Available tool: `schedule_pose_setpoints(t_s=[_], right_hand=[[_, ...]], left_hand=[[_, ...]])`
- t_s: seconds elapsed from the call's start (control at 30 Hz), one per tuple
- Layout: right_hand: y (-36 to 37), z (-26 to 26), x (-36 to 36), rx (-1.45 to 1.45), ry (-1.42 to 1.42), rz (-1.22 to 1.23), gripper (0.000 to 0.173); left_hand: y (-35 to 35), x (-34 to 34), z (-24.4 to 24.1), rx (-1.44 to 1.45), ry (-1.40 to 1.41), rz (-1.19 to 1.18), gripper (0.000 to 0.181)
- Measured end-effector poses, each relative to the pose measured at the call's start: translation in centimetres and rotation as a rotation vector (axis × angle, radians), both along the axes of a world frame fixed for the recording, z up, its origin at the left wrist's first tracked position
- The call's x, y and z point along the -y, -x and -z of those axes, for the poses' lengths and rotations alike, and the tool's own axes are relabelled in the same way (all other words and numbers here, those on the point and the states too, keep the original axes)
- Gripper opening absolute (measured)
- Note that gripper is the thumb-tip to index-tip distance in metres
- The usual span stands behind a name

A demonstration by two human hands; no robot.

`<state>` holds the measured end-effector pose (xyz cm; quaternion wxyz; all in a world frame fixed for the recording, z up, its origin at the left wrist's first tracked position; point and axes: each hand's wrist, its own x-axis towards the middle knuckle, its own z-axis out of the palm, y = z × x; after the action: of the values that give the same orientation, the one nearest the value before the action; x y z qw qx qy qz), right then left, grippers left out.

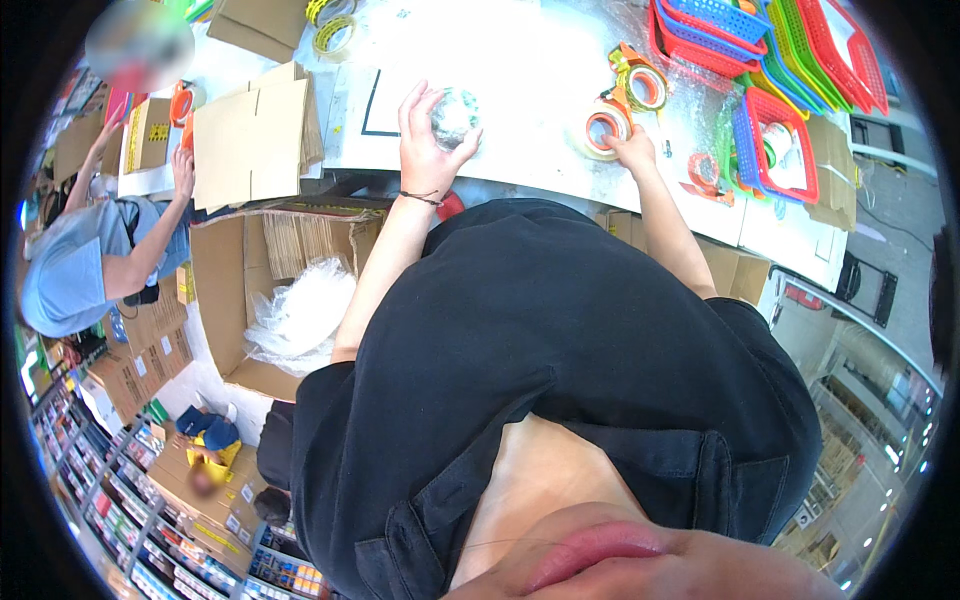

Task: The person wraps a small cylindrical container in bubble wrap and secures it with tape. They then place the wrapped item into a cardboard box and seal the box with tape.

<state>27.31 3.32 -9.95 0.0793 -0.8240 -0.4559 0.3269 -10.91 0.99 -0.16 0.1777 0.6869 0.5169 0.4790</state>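
Observation:
My left hand (431,142), with a dark cord bracelet at its wrist, curls around a round bundle in clear plastic wrap (455,118). Glare hides what is inside the bundle; some green shows through. Over the right part of the white table (517,161), my right hand (634,150) has its fingers on an orange tape dispenser with a roll of tape (602,129). A second orange tape dispenser (645,86) lies just beyond it, touching or almost touching.
Stacked coloured plastic baskets (712,34) and a blue-and-red basket (776,146) stand at the right. Flattened cardboard (251,142) lies left. Below it, an open carton (225,300) holds plastic wrap (304,315). A co-worker in grey-blue (112,255) stands at the far left.

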Motion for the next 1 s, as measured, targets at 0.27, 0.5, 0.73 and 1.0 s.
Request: schedule_pose_setpoints(t_s=[0.27,0.5,0.73,1.0], right_hand=[[8.7,-7.7,0.1,-0.953,-0.249,0.21,0.051],[21.3,-19.8,-4.3,-1.562,-0.332,0.167,0.046],[24.7,-15.9,-5.7,-1.587,-0.154,0.149,0.045],[23.5,-13.2,-2.3,-1.743,0.132,0.235,0.044]], left_hand=[[-1.2,-0.1,1.9,0.157,-0.046,-0.126,0.11],[-0.8,-1.3,2.2,0.047,0.025,0.07,0.108],[2.1,1.0,-0.8,-0.053,-0.018,0.348,0.103],[5.4,1.0,-0.2,-0.155,0.236,0.563,0.106]])
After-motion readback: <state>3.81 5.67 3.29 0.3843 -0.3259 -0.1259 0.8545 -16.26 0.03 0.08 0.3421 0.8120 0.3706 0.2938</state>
